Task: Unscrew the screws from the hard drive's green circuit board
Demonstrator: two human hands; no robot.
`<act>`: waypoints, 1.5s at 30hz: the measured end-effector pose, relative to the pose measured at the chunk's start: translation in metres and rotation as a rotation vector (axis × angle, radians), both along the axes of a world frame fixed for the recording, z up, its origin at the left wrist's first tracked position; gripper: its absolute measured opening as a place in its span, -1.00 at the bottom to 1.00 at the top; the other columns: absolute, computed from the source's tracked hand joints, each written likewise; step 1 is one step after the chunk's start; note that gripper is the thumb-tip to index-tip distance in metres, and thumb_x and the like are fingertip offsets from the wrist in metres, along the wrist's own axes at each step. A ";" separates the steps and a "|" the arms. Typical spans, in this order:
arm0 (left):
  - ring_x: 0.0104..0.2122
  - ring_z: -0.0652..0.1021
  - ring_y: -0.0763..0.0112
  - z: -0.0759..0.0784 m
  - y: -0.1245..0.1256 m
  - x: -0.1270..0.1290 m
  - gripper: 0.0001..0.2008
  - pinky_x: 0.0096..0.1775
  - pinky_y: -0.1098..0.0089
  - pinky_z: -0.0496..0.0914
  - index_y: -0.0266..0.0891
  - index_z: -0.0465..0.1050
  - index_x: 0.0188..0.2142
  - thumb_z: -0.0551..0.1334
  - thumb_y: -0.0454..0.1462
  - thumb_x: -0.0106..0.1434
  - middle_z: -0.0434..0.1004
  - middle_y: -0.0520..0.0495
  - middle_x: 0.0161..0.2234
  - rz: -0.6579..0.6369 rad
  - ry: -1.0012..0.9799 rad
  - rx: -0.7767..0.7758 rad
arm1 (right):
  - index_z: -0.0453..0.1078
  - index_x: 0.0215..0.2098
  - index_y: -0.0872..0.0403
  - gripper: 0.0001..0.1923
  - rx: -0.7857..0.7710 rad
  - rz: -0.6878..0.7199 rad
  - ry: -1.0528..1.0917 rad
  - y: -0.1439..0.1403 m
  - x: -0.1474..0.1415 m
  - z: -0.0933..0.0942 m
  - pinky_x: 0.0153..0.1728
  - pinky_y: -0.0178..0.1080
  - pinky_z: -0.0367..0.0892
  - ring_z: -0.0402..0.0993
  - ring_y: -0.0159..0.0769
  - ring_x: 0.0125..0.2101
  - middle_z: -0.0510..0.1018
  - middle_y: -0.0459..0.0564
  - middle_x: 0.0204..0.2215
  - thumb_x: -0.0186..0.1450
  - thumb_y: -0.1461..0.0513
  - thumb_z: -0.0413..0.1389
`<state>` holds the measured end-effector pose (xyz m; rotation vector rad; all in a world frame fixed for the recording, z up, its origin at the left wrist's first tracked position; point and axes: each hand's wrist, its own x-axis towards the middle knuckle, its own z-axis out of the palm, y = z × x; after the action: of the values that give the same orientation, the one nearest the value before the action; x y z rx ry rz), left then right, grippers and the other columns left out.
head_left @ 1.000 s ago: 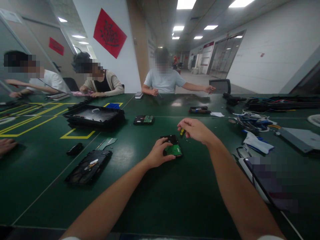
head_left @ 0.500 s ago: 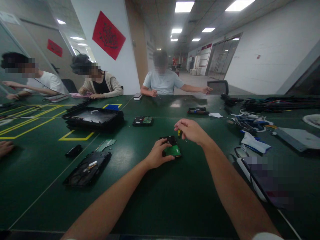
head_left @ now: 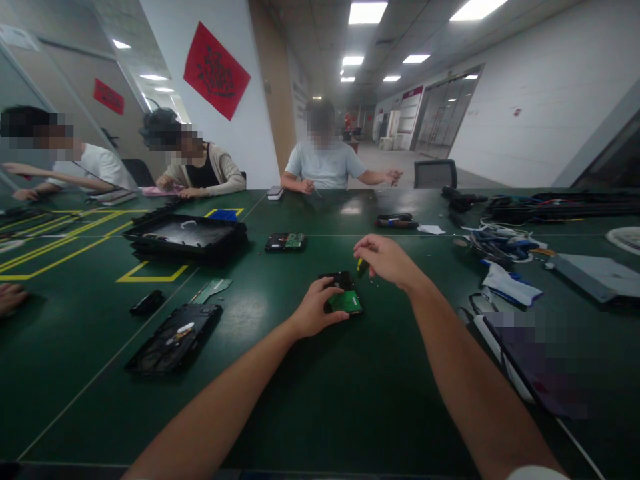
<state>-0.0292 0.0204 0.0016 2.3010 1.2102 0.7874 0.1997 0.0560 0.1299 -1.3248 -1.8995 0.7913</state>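
1. Across the green table (head_left: 280,400), under ceiling lights (head_left: 367,13), a co-worker's hand (head_left: 395,177) had drawn inward.
2. Left hand (head_left: 317,308), fingers half spread, held the hard drive (head_left: 353,303) on the table; right hand (head_left: 383,260) pinched a yellow tool (head_left: 360,266) just beside it.
3. Near edge lay well apart from the drive, a black casing (head_left: 220,247) leftward.

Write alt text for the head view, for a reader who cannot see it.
A left hand grips a drive on a green table, while the right hand holds a small yellow tool close to its far right side. Farther off, to the left, lie a second drive and a black case; three people sit across the table.
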 end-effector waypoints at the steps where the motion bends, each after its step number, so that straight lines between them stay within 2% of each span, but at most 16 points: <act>1: 0.36 0.18 -0.09 -0.001 0.000 0.000 -0.37 0.32 -0.10 0.17 -0.06 0.45 0.17 0.42 0.06 0.15 0.16 -0.20 0.36 0.000 -0.002 0.006 | 0.45 -0.14 0.07 -0.77 -0.027 0.049 0.032 0.000 0.000 0.000 -0.60 -0.36 0.27 0.39 -0.49 -0.63 0.65 0.02 -0.19 0.41 0.10 0.07; 4: 0.36 0.18 -0.09 -0.004 0.002 0.000 -0.37 0.32 -0.10 0.17 -0.06 0.45 0.17 0.43 0.05 0.14 0.17 -0.20 0.36 0.005 -0.003 0.015 | 0.44 -0.07 0.08 -0.72 -0.111 0.179 0.120 0.001 0.001 0.000 -0.57 -0.35 0.34 0.49 -0.45 -0.56 0.62 0.08 -0.09 0.46 0.10 -0.01; 6: 0.36 0.18 -0.09 -0.004 0.002 0.000 -0.36 0.32 -0.10 0.17 -0.06 0.45 0.17 0.43 0.06 0.14 0.17 -0.21 0.36 0.011 0.001 0.010 | 0.44 -0.01 0.08 -0.71 -0.126 0.213 0.140 0.002 0.004 0.001 -0.50 -0.34 0.40 0.53 -0.41 -0.49 0.61 0.08 -0.11 0.47 0.12 -0.03; 8: 0.37 0.17 -0.10 -0.004 0.002 -0.001 -0.36 0.32 -0.10 0.17 -0.07 0.45 0.17 0.42 0.06 0.15 0.16 -0.22 0.36 0.013 0.005 0.004 | 0.46 -0.05 0.07 -0.71 -0.090 0.180 0.088 0.003 0.007 0.001 -0.51 -0.35 0.37 0.51 -0.40 -0.48 0.61 0.03 -0.24 0.45 0.09 0.02; 10: 0.37 0.16 -0.09 -0.003 0.001 -0.001 -0.37 0.32 -0.10 0.17 -0.08 0.45 0.17 0.40 0.07 0.16 0.15 -0.22 0.36 0.009 0.008 -0.001 | 0.47 -0.17 0.08 -0.70 -0.040 0.091 0.004 0.003 0.008 0.000 -0.53 -0.37 0.32 0.47 -0.39 -0.50 0.60 -0.01 -0.37 0.40 0.01 0.11; 14: 0.37 0.15 -0.08 -0.003 0.001 -0.001 -0.37 0.33 -0.10 0.16 -0.07 0.44 0.18 0.41 0.06 0.16 0.14 -0.20 0.37 0.006 0.007 -0.011 | 0.42 -0.27 0.08 -0.66 -0.014 -0.054 -0.093 0.001 0.004 0.000 -0.54 -0.36 0.29 0.47 -0.38 -0.52 0.58 -0.04 -0.46 0.31 -0.03 0.23; 18: 0.37 0.16 -0.07 -0.005 0.002 0.000 -0.37 0.33 -0.08 0.16 -0.07 0.45 0.16 0.42 0.06 0.15 0.15 -0.21 0.36 0.015 0.001 -0.009 | 0.38 -0.24 0.07 -0.64 -0.045 -0.039 -0.071 -0.003 0.000 0.002 -0.57 -0.35 0.30 0.47 -0.37 -0.59 0.56 -0.07 -0.54 0.31 -0.05 0.22; 23: 0.37 0.16 -0.08 -0.005 0.002 0.001 -0.36 0.33 -0.07 0.17 -0.09 0.45 0.16 0.43 0.04 0.13 0.15 -0.22 0.35 0.025 -0.006 -0.017 | 0.41 -0.23 0.07 -0.70 -0.064 0.096 0.017 -0.005 0.001 0.005 -0.59 -0.36 0.33 0.48 -0.39 -0.57 0.58 -0.05 -0.45 0.34 0.00 0.21; 27: 0.36 0.16 -0.08 -0.001 0.001 0.001 -0.36 0.33 -0.06 0.16 -0.10 0.45 0.15 0.44 0.03 0.12 0.16 -0.22 0.35 0.018 -0.015 -0.031 | 0.51 -0.13 0.07 -0.77 -0.097 0.200 0.058 -0.005 0.004 0.009 -0.46 -0.36 0.40 0.52 -0.39 -0.49 0.57 -0.06 -0.43 0.43 0.12 0.09; 29: 0.36 0.16 -0.09 -0.001 0.002 0.001 -0.37 0.33 -0.07 0.16 -0.10 0.45 0.14 0.45 0.02 0.12 0.15 -0.22 0.35 0.024 -0.023 -0.044 | 0.54 -0.10 0.06 -0.75 -0.104 0.209 0.034 -0.006 0.006 0.012 -0.43 -0.36 0.41 0.52 -0.38 -0.46 0.59 -0.04 -0.40 0.43 0.11 0.09; 31: 0.36 0.16 -0.10 -0.001 0.002 0.001 -0.37 0.32 -0.07 0.17 -0.10 0.46 0.13 0.45 0.02 0.11 0.14 -0.22 0.35 0.030 -0.031 -0.059 | 0.57 -0.13 0.05 -0.73 -0.095 0.192 -0.006 -0.007 0.009 0.013 -0.47 -0.38 0.37 0.50 -0.38 -0.45 0.61 -0.03 -0.36 0.40 0.08 0.13; 35: 0.35 0.18 -0.10 -0.002 0.005 0.003 -0.38 0.31 -0.08 0.19 -0.09 0.47 0.10 0.48 0.01 0.07 0.13 -0.22 0.34 0.041 -0.046 -0.074 | 0.55 -0.09 0.07 -0.74 -0.096 0.154 0.008 -0.008 0.011 0.013 -0.59 -0.39 0.29 0.45 -0.40 -0.54 0.59 -0.04 -0.46 0.37 0.10 0.18; 40: 0.35 0.18 -0.12 0.000 0.006 0.004 -0.39 0.30 -0.09 0.19 -0.09 0.48 0.08 0.49 -0.01 0.05 0.12 -0.23 0.34 0.045 -0.041 -0.086 | 0.51 -0.17 0.11 -0.84 -0.099 0.152 0.055 -0.007 0.010 0.015 -0.53 -0.39 0.35 0.48 -0.39 -0.48 0.58 -0.02 -0.41 0.37 0.20 0.15; 45: 0.35 0.17 -0.12 0.001 0.005 0.005 -0.39 0.30 -0.08 0.18 -0.11 0.47 0.08 0.48 -0.02 0.06 0.13 -0.24 0.33 0.051 -0.031 -0.082 | 0.57 -0.11 0.07 -0.76 -0.086 0.219 -0.022 -0.011 0.009 0.021 -0.52 -0.38 0.30 0.43 -0.38 -0.45 0.56 -0.04 -0.38 0.39 0.15 0.10</act>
<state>-0.0239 0.0257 0.0028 2.1926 1.2681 0.7733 0.2090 0.0452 0.1508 -1.1932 -2.0728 0.9803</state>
